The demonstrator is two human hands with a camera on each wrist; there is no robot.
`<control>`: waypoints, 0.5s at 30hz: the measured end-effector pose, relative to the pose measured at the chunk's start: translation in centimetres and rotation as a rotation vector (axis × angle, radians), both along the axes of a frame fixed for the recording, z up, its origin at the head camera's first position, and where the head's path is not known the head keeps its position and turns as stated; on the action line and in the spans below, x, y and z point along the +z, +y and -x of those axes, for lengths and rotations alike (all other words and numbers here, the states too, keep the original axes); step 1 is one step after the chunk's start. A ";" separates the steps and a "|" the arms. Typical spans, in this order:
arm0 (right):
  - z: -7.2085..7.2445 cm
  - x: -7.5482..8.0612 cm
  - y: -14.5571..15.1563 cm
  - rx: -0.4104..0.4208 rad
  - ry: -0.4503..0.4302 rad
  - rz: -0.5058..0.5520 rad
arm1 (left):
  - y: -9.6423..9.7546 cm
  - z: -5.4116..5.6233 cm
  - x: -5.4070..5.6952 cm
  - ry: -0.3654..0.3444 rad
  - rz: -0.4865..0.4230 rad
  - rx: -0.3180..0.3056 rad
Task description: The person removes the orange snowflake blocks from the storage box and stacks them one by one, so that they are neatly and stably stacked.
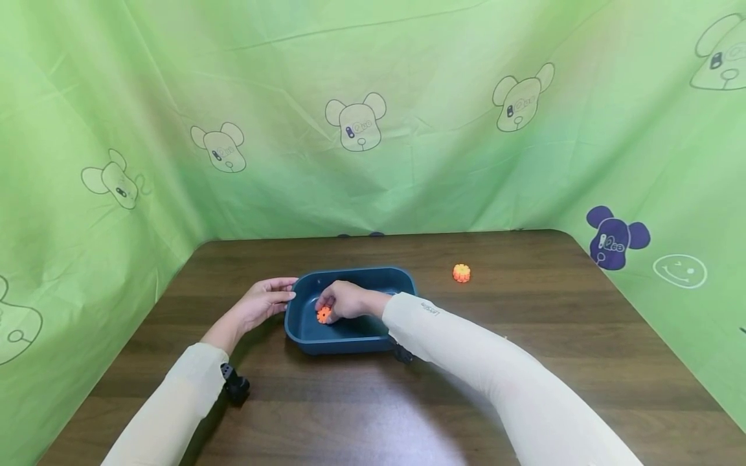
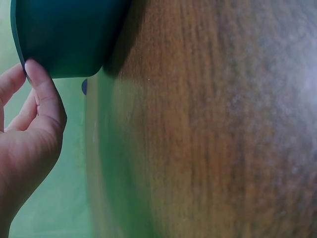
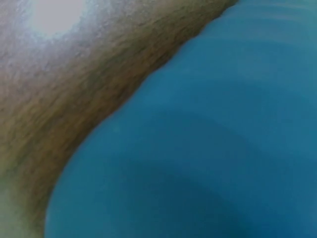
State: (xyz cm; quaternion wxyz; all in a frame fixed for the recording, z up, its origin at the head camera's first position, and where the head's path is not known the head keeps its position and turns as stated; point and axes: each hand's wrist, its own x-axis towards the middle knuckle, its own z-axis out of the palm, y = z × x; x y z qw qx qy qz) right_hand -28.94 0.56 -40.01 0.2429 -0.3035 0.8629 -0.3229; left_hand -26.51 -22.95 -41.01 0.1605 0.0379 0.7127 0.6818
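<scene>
A dark blue rectangular basin (image 1: pixel 350 346) with rounded corners stands on the wooden table. At its left end, my left hand (image 1: pixel 263 303) pinches the rim; the left wrist view shows the thumb (image 2: pixel 43 87) against the basin's outer wall (image 2: pixel 64 39). My right hand (image 1: pixel 345 301) reaches down inside the basin, its fingers around a small orange gear-shaped piece (image 1: pixel 323 315) with a notched edge. Part of that piece is hidden by the fingers. In the right wrist view the basin's wall (image 3: pixel 208 148) fills most of the picture, and the hand is out of sight.
A second orange notched piece (image 1: pixel 462 273) sits on the table (image 1: pixel 524 310), right of the basin and toward the back. Behind the table and along its sides hangs a green curtain (image 1: pixel 408 181) printed with bear heads. Each wrist carries a small black camera (image 1: pixel 235 385).
</scene>
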 end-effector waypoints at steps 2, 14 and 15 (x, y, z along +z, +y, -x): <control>0.1 0.0 0.2 0.006 0.000 0.003 | 0.0 0.0 0.0 -0.004 -0.002 0.006; 0.1 1.1 2.2 0.018 -0.003 0.042 | -0.1 -0.1 -0.1 0.036 -0.031 -0.019; 0.1 1.2 2.5 0.018 -0.006 0.052 | -0.1 -0.1 -0.1 0.032 -0.028 -0.011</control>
